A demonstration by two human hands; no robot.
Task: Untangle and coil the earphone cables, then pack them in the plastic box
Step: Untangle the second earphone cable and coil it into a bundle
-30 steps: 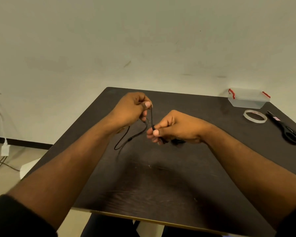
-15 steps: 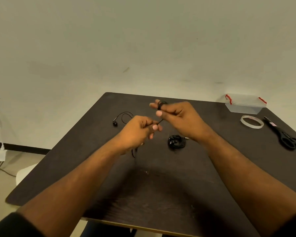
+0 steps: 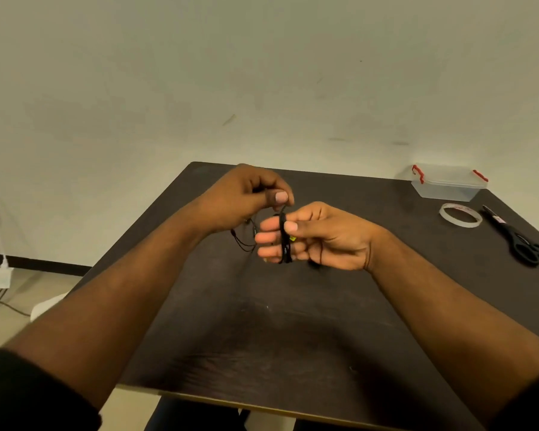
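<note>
Black thin earphone cable [image 3: 284, 241] wraps the right hand's [image 3: 319, 237] extended fingers at frame centre, its loops running vertically, thumb pinning them. The left hand [image 3: 246, 197] pinches the cable's free end just above. A clear plastic box with red clips [image 3: 447, 183] sits upper right.

Both forearms reach forward and inward from the lower corners of the view, dark sleeves pushed up near the elbows, so that the two hands meet in the middle, raised a little. The left hand [image 3: 246, 197] is curled, thumb tip pressed against the bent forefinger in a pinch, knuckles up. The right hand [image 3: 321, 236] sits just beside and slightly lower, its fingers [image 3: 268, 237] held out straight and together toward the left, the thumb laid across the forefinger from above, wrist nearly level with the forearm.
</note>
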